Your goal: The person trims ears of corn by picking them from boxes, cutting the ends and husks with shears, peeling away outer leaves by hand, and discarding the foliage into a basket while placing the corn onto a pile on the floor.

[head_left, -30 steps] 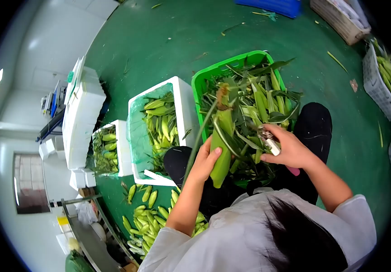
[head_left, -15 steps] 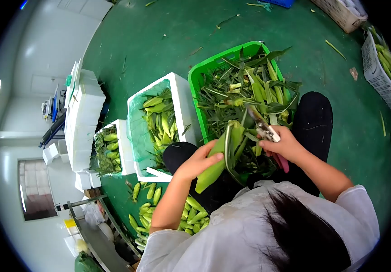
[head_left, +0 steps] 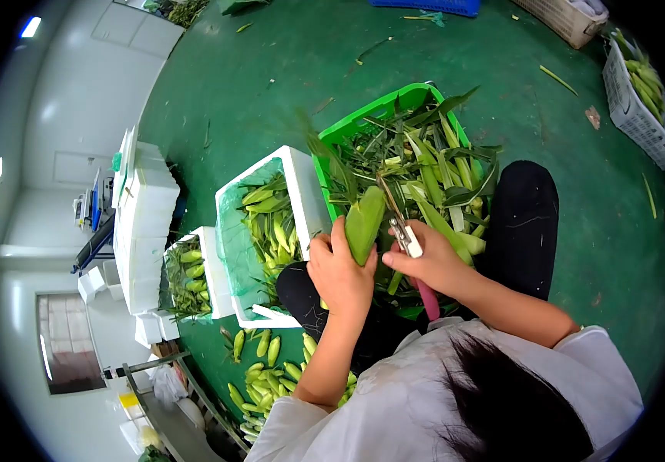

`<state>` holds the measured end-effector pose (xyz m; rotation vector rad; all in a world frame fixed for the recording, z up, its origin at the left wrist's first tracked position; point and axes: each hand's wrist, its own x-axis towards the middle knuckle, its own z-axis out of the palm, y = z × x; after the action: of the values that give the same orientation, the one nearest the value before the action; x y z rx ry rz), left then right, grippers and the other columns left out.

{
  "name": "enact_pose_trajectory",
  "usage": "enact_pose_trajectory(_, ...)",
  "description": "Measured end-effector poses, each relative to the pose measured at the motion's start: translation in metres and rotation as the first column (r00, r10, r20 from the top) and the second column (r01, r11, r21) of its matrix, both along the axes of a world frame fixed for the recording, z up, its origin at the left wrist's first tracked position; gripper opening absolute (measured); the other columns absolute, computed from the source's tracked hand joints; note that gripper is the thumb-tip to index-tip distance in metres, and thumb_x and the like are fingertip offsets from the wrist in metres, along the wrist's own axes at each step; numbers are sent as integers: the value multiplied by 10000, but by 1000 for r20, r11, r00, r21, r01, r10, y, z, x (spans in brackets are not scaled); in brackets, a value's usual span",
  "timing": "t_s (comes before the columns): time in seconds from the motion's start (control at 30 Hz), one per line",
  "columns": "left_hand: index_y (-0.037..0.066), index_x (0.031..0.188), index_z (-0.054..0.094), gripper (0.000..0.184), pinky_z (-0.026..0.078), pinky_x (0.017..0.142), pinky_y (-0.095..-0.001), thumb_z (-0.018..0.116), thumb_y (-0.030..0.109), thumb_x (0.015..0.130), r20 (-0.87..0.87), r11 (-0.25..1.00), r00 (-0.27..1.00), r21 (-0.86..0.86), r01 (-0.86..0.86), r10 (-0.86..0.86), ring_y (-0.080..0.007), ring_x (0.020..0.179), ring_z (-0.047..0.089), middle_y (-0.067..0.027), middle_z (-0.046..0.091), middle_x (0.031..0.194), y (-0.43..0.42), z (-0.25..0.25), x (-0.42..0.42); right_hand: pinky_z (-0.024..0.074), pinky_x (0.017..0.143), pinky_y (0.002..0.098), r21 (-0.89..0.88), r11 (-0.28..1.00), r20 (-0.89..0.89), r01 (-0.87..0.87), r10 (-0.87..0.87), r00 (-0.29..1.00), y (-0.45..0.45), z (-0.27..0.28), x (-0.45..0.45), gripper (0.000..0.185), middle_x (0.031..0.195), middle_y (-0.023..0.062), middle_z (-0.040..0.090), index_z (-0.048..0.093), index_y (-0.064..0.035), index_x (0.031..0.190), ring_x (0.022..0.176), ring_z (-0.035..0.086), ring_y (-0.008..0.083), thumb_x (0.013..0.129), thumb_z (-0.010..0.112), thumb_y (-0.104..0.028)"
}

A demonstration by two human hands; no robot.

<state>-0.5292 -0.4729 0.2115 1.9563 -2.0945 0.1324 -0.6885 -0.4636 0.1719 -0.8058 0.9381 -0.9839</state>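
My left hand [head_left: 340, 266] is closed around a green-husked ear of corn [head_left: 365, 225], which stands tilted up above the green crate. Long husk leaves trail from its far end, blurred by motion. My right hand [head_left: 433, 258] grips a pair of shears [head_left: 403, 235] with a metal blade end, a white part and a pink handle sticking out below the palm. The blade points away from me, just right of the ear; I cannot tell if it touches. Below both hands, the bright green crate [head_left: 371, 115] is heaped with cut leaves and husks [head_left: 425, 154].
To the left stands a white foam box [head_left: 305, 200] lined with green net, holding ears of corn. A smaller foam box [head_left: 213, 266] is beyond it. Loose ears [head_left: 267, 385] lie on the floor near my left side. A white basket of corn [head_left: 633, 108] stands far right.
The ear has been raised from a downward slant to nearly upright, its leaves swinging out to the left. My right hand and the shears have moved left, closer to it.
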Motion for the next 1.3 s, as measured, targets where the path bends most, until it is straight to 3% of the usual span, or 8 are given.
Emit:
enact_pose_trajectory(0.13, 2, 1251, 470, 656, 511, 825, -366, 835, 211, 747, -596, 968, 787, 252, -6, 160, -295, 948, 646, -149, 632, 1020, -5, 0, 17, 488, 554, 246, 125, 989, 96, 81, -94, 991, 13, 2, -10, 301, 770, 3, 610, 601, -1, 1091, 608, 583, 88, 863, 746, -134)
enact_pose_trajectory(0.27, 4, 1271, 498, 667, 518, 915, -390, 822, 291, 763, -970, 871, 2, 218, 440, 242, -266, 1046, 645, -146, 631, 1161, 0, -6, 51, 498, 656, 270, 124, 953, 312, -276, 226, 923, 26, 11, -50, 475, 964, 60, 612, 517, -7, 1267, 785, 595, 127, 878, 715, -195)
enact_pose_trajectory(0.5, -41, 1355, 486, 734, 405, 1002, -313, 777, 243, 744, -901, 702, 429, 267, 661, -62, -206, 1166, 540, -111, 552, 1268, -5, -14, 63, 470, 741, 254, -87, 903, -15, -420, 421, 907, 18, 36, -53, 568, 1027, 38, 566, 505, -39, 1222, 883, 535, 113, 795, 806, -262)
enact_pose_trajectory(0.67, -3, 1312, 516, 711, 374, 1053, -322, 779, 110, 661, -963, 716, 239, 251, 651, 121, -234, 1212, 522, -112, 520, 1284, 7, -22, 62, 502, 602, 249, 95, 976, 88, -194, 186, 979, 20, 38, -50, 309, 862, 27, 636, 597, -4, 1062, 653, 600, 90, 834, 761, -131)
enact_pose_trajectory(1.07, 44, 1196, 607, 679, 452, 988, -395, 738, -54, 537, -636, 861, 619, -154, 485, -462, -315, 1150, 562, -141, 601, 1226, 3, -10, 42, 456, 557, 218, -55, 998, -3, -44, 44, 999, 25, 78, -33, 225, 825, 15, 586, 556, -40, 1139, 696, 556, 59, 927, 613, -89)
enact_pose_trajectory(1.17, 28, 1201, 606, 693, 447, 1001, -394, 742, -65, 528, -806, 849, 453, -113, 516, -383, -303, 1163, 558, -150, 590, 1244, 9, -19, 47, 434, 528, 215, -87, 994, -38, -73, 70, 997, 27, 75, -29, 255, 822, 3, 575, 547, -51, 1166, 668, 536, 46, 912, 571, -49)
enact_pose_trajectory(1.23, 42, 1302, 530, 713, 448, 1019, -399, 852, 50, 666, -999, 815, -26, -53, 577, -46, -265, 1181, 553, -146, 548, 1315, 28, -52, 39, 448, 510, 225, 115, 984, 101, -135, 124, 987, 33, 90, -24, 292, 815, 12, 572, 512, -45, 1191, 633, 536, 59, 905, 573, -54)
enact_pose_trajectory(1.3, -13, 1297, 442, 823, 581, 662, -320, 909, 278, 685, -811, 737, -418, 23, 676, 409, -183, 807, 683, -111, 667, 1024, 49, -31, 13, 472, 539, 246, 109, 993, 295, -46, 13, 955, 40, 88, -10, 292, 784, 31, 562, 493, -20, 1187, 647, 548, 86, 907, 565, -62)
